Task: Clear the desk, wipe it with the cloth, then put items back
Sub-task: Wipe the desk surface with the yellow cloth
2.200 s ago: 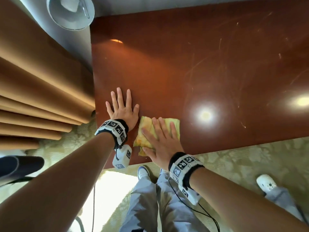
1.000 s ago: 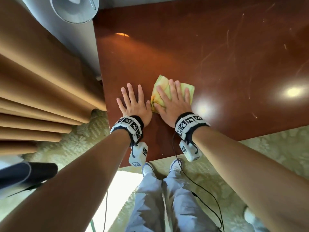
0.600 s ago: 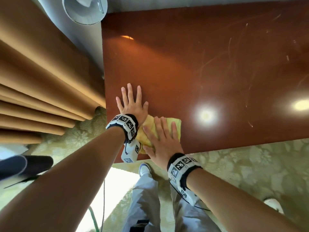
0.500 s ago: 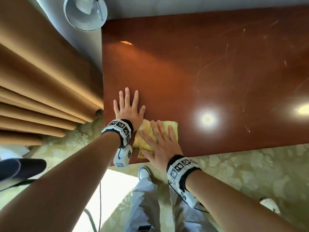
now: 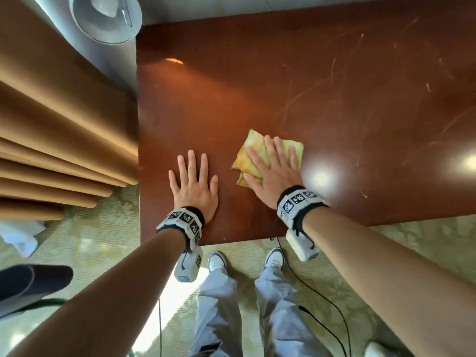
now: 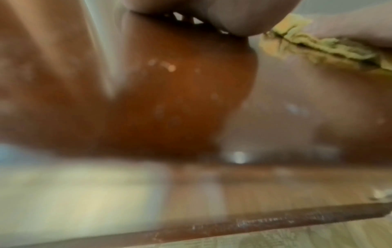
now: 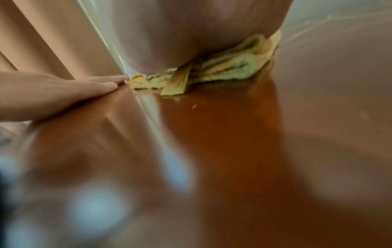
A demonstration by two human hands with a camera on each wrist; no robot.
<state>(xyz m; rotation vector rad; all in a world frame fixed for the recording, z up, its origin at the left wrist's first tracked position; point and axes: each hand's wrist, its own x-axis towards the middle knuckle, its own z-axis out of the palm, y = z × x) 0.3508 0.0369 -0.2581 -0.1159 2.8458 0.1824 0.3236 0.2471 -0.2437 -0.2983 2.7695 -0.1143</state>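
Observation:
A folded yellow-green cloth (image 5: 253, 153) lies on the glossy red-brown desk (image 5: 334, 86), near its front left part. My right hand (image 5: 273, 168) presses flat on the cloth with straight, spread fingers. My left hand (image 5: 193, 181) rests flat on the bare desk just left of the cloth, apart from it. The right wrist view shows the cloth (image 7: 229, 68) squeezed under my palm and my left hand's fingers (image 7: 99, 83) beside it. In the left wrist view the cloth (image 6: 314, 47) shows at the upper right, under my right hand.
Tan curtains (image 5: 51, 124) hang along the desk's left edge. A round white lamp base (image 5: 105, 19) stands on the floor at the far left corner. Patterned carpet (image 5: 412, 240) and my shoes (image 5: 216, 261) lie below the front edge. A dark object (image 5: 31, 282) sits low left.
My right hand has pushed the cloth away from the front edge, up and to the right. The left hand has stayed flat on the desk.

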